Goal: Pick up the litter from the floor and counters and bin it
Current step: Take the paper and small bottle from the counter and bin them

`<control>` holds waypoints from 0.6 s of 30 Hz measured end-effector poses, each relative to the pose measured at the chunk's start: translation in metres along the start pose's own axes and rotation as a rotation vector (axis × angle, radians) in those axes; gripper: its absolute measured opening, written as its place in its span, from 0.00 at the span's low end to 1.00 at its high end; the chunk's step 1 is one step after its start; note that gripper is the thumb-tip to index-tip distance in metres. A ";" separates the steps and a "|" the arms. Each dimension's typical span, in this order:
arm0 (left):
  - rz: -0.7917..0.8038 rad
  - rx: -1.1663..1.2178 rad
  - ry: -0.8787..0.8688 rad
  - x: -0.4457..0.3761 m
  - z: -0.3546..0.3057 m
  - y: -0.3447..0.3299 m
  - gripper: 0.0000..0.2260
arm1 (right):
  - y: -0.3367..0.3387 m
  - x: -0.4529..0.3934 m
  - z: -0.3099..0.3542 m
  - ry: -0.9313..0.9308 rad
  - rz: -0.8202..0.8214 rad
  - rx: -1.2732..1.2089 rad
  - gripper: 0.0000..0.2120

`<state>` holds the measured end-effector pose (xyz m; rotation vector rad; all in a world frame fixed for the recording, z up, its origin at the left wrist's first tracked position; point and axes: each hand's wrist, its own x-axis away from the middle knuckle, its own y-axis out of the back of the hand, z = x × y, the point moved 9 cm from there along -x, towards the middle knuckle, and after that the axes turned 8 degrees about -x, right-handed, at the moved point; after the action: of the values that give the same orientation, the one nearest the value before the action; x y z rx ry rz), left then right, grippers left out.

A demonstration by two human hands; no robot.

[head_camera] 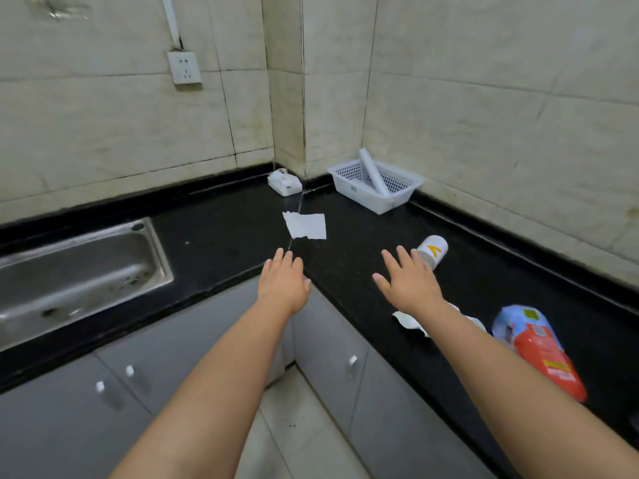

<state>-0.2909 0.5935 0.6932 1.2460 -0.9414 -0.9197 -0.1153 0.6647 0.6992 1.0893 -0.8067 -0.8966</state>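
A flat white scrap of paper [306, 226] lies on the black counter [221, 233] in the corner. My left hand [285, 280] hovers just short of it, fingers apart and empty. A white paper cup [433, 251] with a yellow mark lies on its side to the right. My right hand [409, 280] is spread open right beside the cup, holding nothing. A crumpled white tissue [413, 323] shows partly under my right forearm. An orange and blue wrapper pack [537, 347] lies at the counter's right. No bin is in view.
A steel sink [79, 271] is set into the counter at the left. A white tissue pack [284, 182] sits in the far corner, and a white perforated basket [377, 183] holding a roll stands beside it. Grey cabinet doors [332, 354] and tiled floor lie below.
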 end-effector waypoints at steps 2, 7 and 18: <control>0.017 -0.009 -0.052 -0.044 0.018 -0.005 0.23 | -0.003 -0.041 0.008 -0.062 0.011 -0.022 0.28; 0.067 -0.098 -0.165 -0.144 0.054 -0.016 0.23 | -0.016 -0.123 0.015 -0.201 0.045 -0.064 0.28; 0.223 -0.218 -0.339 -0.287 0.013 -0.061 0.18 | -0.020 -0.189 -0.087 -0.528 0.039 -0.021 0.27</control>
<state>-0.4061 0.8517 0.6125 0.7956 -1.1849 -1.0414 -0.1211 0.8641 0.6370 0.8192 -1.2435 -1.1770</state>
